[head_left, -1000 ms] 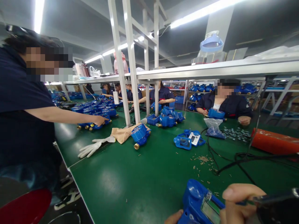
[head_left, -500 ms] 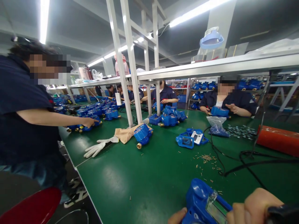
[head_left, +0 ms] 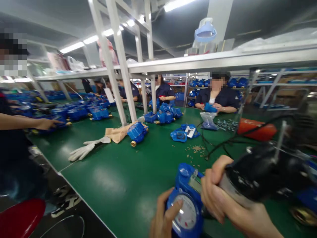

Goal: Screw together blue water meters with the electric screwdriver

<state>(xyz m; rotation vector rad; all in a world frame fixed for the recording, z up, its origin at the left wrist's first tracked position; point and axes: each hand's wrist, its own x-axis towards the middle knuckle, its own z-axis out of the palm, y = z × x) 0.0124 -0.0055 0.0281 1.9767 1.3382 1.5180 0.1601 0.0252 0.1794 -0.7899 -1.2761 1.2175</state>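
Note:
At the lower middle, a blue water meter (head_left: 186, 228) with a round white dial and a small window stands on the green table. My left hand (head_left: 164, 215) grips its left side, the thumb lying over the dial. My right hand (head_left: 220, 195) is closed around the pale front part of a black electric screwdriver (head_left: 262, 168), close beside the meter's window. The tool's tip is hidden behind my fingers. Loose brass screws (head_left: 196, 148) lie scattered beyond the meter. At the right edge, partly cut off, is another blue meter with a brass fitting (head_left: 300, 215).
Opened blue housings (head_left: 179, 135), a meter (head_left: 137, 131), a cloth (head_left: 116, 135) and white gloves (head_left: 83, 152) lie farther back. A bag of small parts (head_left: 208, 121), a red cylinder (head_left: 256, 129) and black cables stand right. Shelf posts (head_left: 121, 59) rise mid-table. Co-workers sit opposite; another person's arm (head_left: 29, 123) reaches in left.
The view has swung right and down, so more of the meter, both hands and the screwdriver shows. My left thumb now lies over the dial. The co-worker at left has slid toward the edge.

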